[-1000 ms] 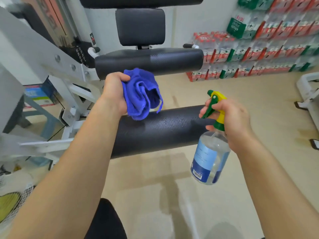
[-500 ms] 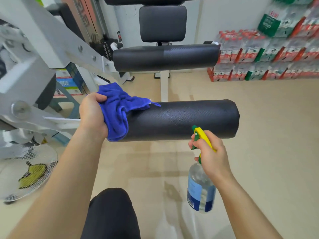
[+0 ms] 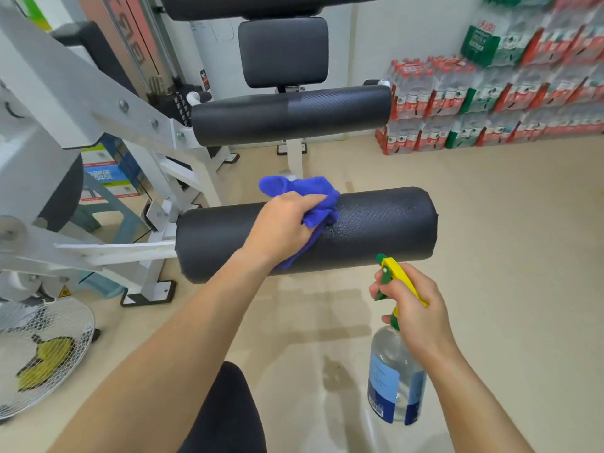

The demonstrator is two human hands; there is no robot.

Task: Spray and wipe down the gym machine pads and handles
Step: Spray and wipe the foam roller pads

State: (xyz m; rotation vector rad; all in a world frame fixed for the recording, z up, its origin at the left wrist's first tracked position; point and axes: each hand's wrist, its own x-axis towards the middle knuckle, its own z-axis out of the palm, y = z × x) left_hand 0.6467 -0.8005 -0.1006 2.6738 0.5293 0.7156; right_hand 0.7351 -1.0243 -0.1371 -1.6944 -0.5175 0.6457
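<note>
Beige floor (image 3: 510,250); white wall (image 3: 415,31); bottled-water packs (image 3: 490,103) stacked against wall; fan (image 3: 42,354) lower left.

Bottled-water packs (image 3: 490,103) stacked far right; wire fan (image 3: 42,358) lower left.

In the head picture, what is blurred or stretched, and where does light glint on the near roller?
Head view: water packs at right and the fan are blurred; the wide lens stretches the forearms; droplets glint on the near roller beside the cloth.
</note>
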